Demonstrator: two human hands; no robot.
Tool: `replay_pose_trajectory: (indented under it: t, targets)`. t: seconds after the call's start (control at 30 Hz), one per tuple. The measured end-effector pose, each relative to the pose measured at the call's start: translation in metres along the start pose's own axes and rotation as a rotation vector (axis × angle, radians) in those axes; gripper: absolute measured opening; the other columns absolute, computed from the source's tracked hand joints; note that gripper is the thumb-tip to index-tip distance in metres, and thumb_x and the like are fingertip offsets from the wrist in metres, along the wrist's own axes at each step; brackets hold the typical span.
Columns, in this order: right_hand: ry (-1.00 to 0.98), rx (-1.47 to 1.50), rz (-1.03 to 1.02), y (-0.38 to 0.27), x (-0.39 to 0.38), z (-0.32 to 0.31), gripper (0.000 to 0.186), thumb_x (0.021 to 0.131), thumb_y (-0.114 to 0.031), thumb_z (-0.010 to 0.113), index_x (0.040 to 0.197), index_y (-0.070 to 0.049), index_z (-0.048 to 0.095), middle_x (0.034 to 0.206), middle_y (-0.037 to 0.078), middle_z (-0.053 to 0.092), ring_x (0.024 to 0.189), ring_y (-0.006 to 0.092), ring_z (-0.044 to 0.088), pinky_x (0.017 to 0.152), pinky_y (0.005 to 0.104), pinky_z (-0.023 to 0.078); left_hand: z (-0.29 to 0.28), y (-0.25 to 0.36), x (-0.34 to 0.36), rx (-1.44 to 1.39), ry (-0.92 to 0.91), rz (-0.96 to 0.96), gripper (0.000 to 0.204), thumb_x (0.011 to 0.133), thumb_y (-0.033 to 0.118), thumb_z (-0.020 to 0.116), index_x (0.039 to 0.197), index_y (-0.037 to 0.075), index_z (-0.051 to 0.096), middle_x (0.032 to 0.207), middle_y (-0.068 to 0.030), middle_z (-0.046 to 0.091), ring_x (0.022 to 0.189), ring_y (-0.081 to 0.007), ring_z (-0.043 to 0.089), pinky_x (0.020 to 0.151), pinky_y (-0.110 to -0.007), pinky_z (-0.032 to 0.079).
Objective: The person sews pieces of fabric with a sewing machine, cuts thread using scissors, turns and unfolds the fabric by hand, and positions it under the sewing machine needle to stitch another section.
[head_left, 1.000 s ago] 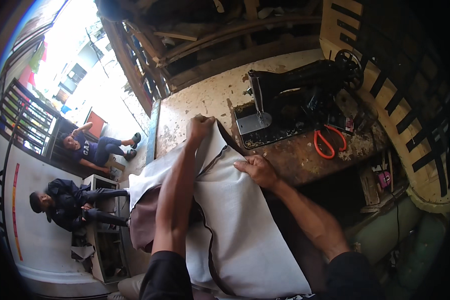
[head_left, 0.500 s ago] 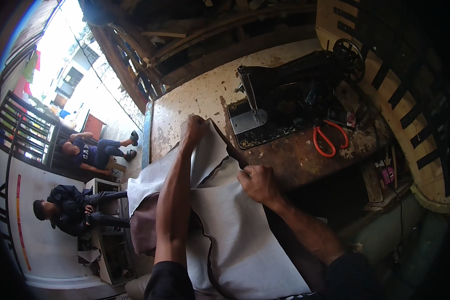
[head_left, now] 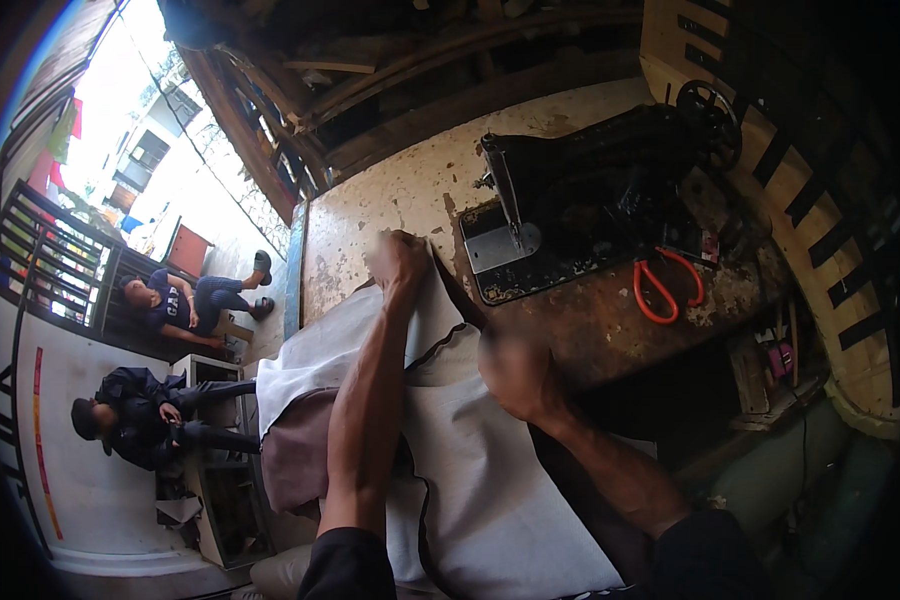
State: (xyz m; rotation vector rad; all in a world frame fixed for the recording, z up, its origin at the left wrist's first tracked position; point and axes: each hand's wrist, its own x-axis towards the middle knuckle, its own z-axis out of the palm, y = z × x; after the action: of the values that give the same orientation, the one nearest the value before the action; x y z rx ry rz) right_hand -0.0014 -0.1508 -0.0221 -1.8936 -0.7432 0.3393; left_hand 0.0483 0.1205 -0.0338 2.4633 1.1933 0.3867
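Note:
A large cloth piece [head_left: 490, 470], pale grey-white with dark seam edges and a mauve-brown other side, hangs over the near table edge toward me. My left hand [head_left: 398, 262] is closed on its far part, over the worn tabletop. Lower and to the right, my right hand [head_left: 518, 375] grips the dark-edged side of the same cloth; its fingertips are blurred. Between the hands the cloth is spread, with a dark seam running through it. A black sewing machine [head_left: 590, 200] stands beyond the hands to the right, apart from the cloth.
Orange-handled scissors [head_left: 660, 290] lie in front of the machine on the worn table [head_left: 370, 215]. A wooden slatted frame [head_left: 780, 170] borders the right. On the left, one person [head_left: 185, 305] sits and another [head_left: 135, 415] stands near a glass-fronted cabinet [head_left: 205, 510].
My left hand has shifted slightly right with the cloth, and its forearm has swung the same way. The right hand stays nearly in place, still on the cloth. The view has moved slightly.

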Motion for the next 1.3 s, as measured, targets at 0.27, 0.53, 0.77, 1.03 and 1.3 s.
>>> replay_pose_trajectory:
  t: [0.27,0.53,0.77,1.03,1.3]
  targets:
    - [-0.055,-0.049,0.021,-0.004,-0.002,-0.008,0.031,0.091,-0.023,0.06,0.071,0.001,0.061,0.071,0.027,0.063,0.069,0.047,0.066,0.061,0.051,0.053,0.005,0.007,-0.007,0.057,0.096,-0.031,0.025,0.089,0.025,0.069,0.094,0.001,0.075,0.098,-0.0223,0.074,0.095,-0.0398,0.072,0.084,-0.05,0.055]
    - [-0.076,-0.023,0.02,-0.009,-0.002,-0.01,0.034,0.093,-0.028,0.06,0.075,0.0,0.064,0.069,0.027,0.064,0.07,0.0475,0.068,0.062,0.0525,0.054,-0.004,0.011,-0.011,0.046,0.103,-0.067,0.031,0.09,0.031,0.068,0.101,0.002,0.074,0.104,-0.0244,0.074,0.102,-0.0432,0.07,0.089,-0.051,0.055]
    - [-0.053,-0.047,0.016,0.0,-0.005,-0.003,0.035,0.094,-0.031,0.06,0.077,-0.001,0.065,0.07,0.028,0.065,0.071,0.0476,0.068,0.063,0.0536,0.054,0.011,0.01,-0.013,0.06,0.145,-0.028,0.025,0.09,0.023,0.071,0.108,0.005,0.071,0.112,-0.0174,0.069,0.108,-0.0368,0.064,0.093,-0.049,0.05]
    - [-0.039,-0.064,0.006,0.0,-0.008,-0.009,0.035,0.094,-0.033,0.061,0.079,-0.002,0.067,0.073,0.028,0.066,0.075,0.0499,0.068,0.066,0.0556,0.055,0.023,0.016,-0.012,0.206,0.114,-0.004,0.034,0.094,0.028,0.061,0.116,0.002,0.067,0.131,-0.0181,0.057,0.126,-0.0391,0.052,0.102,-0.059,0.04]
    - [-0.141,-0.115,-0.026,-0.012,-0.008,-0.011,0.035,0.094,-0.035,0.066,0.084,-0.002,0.066,0.081,0.03,0.067,0.085,0.0474,0.069,0.071,0.0511,0.056,0.028,0.008,-0.018,0.11,0.215,0.024,0.03,0.097,0.014,0.05,0.122,0.0,0.058,0.123,-0.0206,0.058,0.126,-0.0394,0.049,0.101,-0.056,0.038]
